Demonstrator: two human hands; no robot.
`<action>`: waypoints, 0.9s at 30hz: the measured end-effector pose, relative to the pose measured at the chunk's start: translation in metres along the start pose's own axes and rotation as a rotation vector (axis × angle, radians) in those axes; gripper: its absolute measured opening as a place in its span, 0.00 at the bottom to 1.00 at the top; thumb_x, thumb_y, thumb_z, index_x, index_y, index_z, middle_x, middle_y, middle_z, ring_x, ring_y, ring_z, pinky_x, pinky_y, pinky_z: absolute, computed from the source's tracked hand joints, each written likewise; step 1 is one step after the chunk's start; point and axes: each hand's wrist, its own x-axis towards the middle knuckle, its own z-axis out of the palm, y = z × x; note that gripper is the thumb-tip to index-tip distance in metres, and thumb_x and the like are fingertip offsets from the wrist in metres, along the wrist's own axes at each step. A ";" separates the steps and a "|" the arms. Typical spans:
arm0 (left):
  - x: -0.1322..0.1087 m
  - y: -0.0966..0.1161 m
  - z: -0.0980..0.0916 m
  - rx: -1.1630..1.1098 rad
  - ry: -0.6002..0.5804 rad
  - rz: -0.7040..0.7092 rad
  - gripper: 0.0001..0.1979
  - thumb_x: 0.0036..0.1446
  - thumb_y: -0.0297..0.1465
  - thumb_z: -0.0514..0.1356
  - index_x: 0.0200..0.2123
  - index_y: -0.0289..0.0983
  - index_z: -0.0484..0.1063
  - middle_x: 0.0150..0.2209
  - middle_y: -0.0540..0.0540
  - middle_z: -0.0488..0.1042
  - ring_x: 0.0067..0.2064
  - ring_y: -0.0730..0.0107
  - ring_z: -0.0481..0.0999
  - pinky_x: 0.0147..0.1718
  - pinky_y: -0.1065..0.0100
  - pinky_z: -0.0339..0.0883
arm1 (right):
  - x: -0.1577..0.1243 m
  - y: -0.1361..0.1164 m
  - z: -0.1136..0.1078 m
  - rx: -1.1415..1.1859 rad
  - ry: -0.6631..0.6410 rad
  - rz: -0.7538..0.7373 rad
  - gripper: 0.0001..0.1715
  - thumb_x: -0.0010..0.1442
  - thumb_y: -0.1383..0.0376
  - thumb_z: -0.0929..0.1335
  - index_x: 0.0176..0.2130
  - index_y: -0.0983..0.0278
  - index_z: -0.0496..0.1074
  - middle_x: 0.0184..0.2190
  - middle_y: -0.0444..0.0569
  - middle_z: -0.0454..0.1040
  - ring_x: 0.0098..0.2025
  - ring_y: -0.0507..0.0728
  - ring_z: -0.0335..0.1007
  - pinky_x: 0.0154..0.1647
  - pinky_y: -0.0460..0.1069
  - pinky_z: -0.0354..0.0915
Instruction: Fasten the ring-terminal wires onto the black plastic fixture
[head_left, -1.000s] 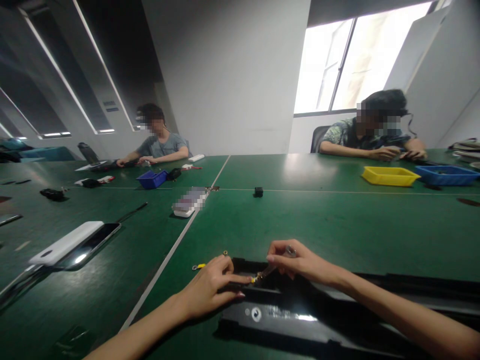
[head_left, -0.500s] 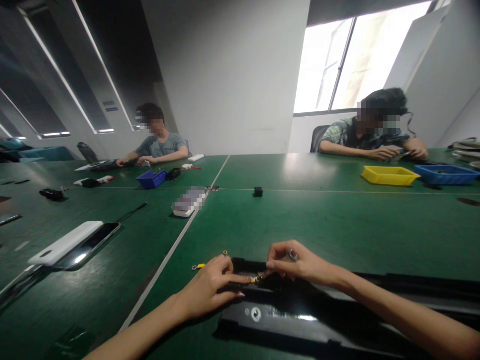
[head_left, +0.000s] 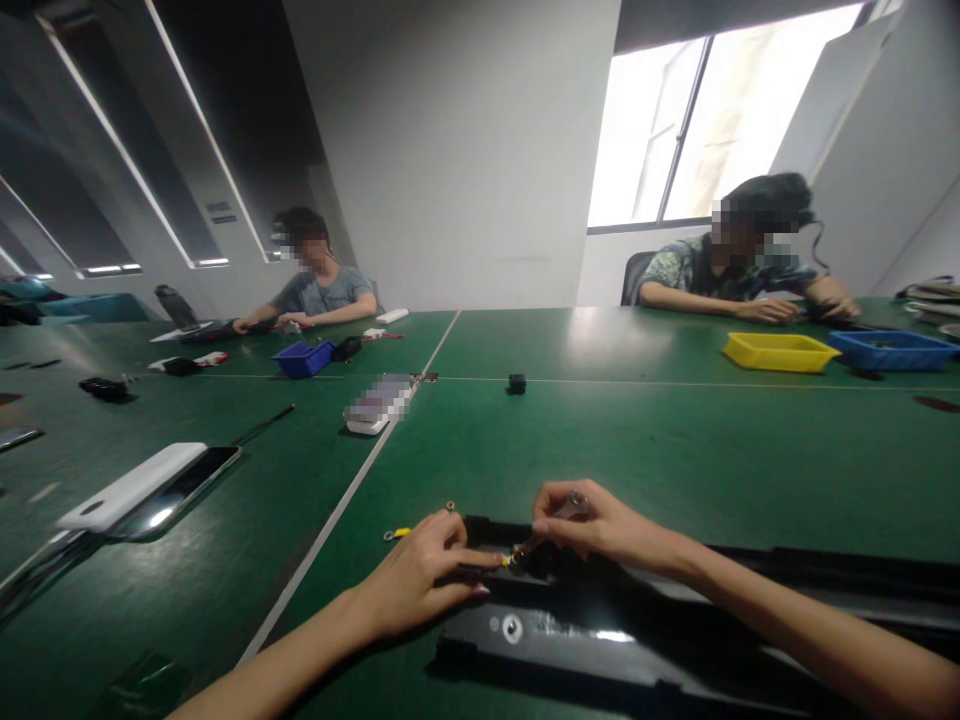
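Your right hand (head_left: 589,520) is closed in a pinch on a slim metal tool (head_left: 576,501); its rounded end shows above your fingers, and its lower end angles down to the left into the black housing (head_left: 555,625). Your left hand (head_left: 424,565) lies over the housing's left end, index finger stretched out to a small yellow-sleeved piece (head_left: 507,561), thumb lower, near the housing edge. Cannot tell whether your left fingers grip anything or only press. The yellow-sleeved piece sits inside the housing, at your left index fingertip, with a brass-coloured part (head_left: 517,552) beside it near the tool's lower end; contact there is too small to confirm. The housing lies on the green table (head_left: 465,450), extending right beneath your right forearm. A loose ring terminal (head_left: 397,534) with a yellow sleeve rests on the table, just beyond your left hand. Farther off: a small black block (head_left: 517,383).
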 end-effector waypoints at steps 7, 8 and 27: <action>0.001 -0.001 0.001 -0.002 -0.005 -0.004 0.16 0.61 0.35 0.56 0.53 0.48 0.67 0.35 0.47 0.61 0.38 0.66 0.62 0.39 0.65 0.61 | 0.001 0.002 -0.001 0.019 -0.008 -0.029 0.15 0.56 0.56 0.67 0.32 0.67 0.66 0.21 0.42 0.66 0.20 0.47 0.58 0.18 0.41 0.56; 0.002 -0.001 0.001 -0.002 -0.004 -0.005 0.16 0.61 0.35 0.56 0.53 0.48 0.67 0.35 0.47 0.61 0.38 0.66 0.62 0.39 0.66 0.61 | 0.000 0.002 -0.001 0.020 -0.007 -0.034 0.15 0.56 0.56 0.67 0.32 0.67 0.66 0.21 0.42 0.66 0.20 0.47 0.58 0.18 0.41 0.56; 0.002 -0.001 0.002 0.003 -0.012 -0.017 0.16 0.61 0.34 0.57 0.53 0.49 0.66 0.36 0.47 0.61 0.39 0.66 0.63 0.39 0.66 0.60 | -0.002 -0.002 0.000 -0.092 0.010 0.017 0.19 0.52 0.52 0.69 0.28 0.67 0.71 0.20 0.43 0.66 0.20 0.47 0.59 0.18 0.42 0.56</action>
